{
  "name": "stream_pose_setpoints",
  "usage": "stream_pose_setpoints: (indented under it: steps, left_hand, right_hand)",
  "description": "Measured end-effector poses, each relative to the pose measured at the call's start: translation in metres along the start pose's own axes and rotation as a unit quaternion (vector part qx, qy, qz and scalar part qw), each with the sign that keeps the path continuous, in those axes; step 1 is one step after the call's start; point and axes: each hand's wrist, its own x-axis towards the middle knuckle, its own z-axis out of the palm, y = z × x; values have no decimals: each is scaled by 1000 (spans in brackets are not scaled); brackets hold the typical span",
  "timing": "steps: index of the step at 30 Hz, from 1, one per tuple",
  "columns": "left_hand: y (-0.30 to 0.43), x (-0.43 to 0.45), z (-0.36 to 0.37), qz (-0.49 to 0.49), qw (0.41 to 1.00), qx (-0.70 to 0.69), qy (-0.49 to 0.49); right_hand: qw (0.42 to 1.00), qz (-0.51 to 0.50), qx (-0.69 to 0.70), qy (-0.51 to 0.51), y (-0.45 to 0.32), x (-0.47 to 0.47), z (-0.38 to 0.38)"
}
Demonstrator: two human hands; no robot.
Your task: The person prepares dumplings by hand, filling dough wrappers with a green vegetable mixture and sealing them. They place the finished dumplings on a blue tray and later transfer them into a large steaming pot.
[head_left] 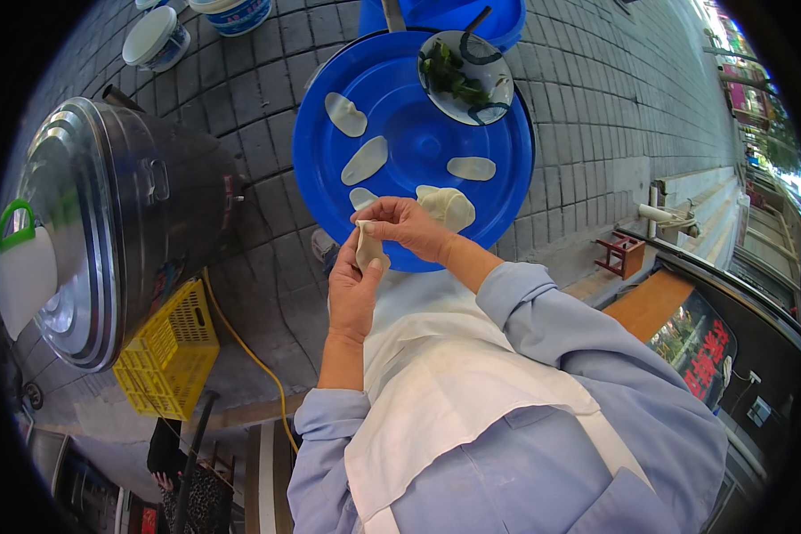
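Observation:
Between both hands is a folded piece of pale dough (371, 251). My left hand (352, 297) grips its lower part, while my right hand (407, 229) pinches its top end between thumb and fingers. Just beyond my hands is a round blue plastic lid (407, 93), like a tabletop. Flat oval dough pieces (365, 160) lie apart on its left side, and another oval piece (471, 169) lies on the right. A pile of dough pieces (448, 207) sits beside my right hand. At the far right of the lid, a patterned bowl (497, 80) holds green leaves (450, 75).
A large metal drum (167, 173) stands at left, with a yellow plastic crate (173, 354) beside it. White buckets (153, 40) stand on the paving at the upper left. A blue tub (510, 23) is behind the lid. Another person (200, 497) is at the lower left.

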Motion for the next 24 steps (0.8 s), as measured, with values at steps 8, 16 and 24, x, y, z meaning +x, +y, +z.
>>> stream_pose_setpoints:
  steps: [8, 16, 24]
  left_hand:
    - [-3, 5, -7, -5, 996, -57, 62]
    - [4, 6, 2, -23, 998, 38, 45]
    - [-3, 23, -2, -4, 994, -26, 106]
  right_hand:
    - [998, -41, -12, 46, -1, -7, -5]
    - [998, 17, -50, 37, -8, -5, -4]
    - [990, -104, 30, 93, -49, -14, 10]
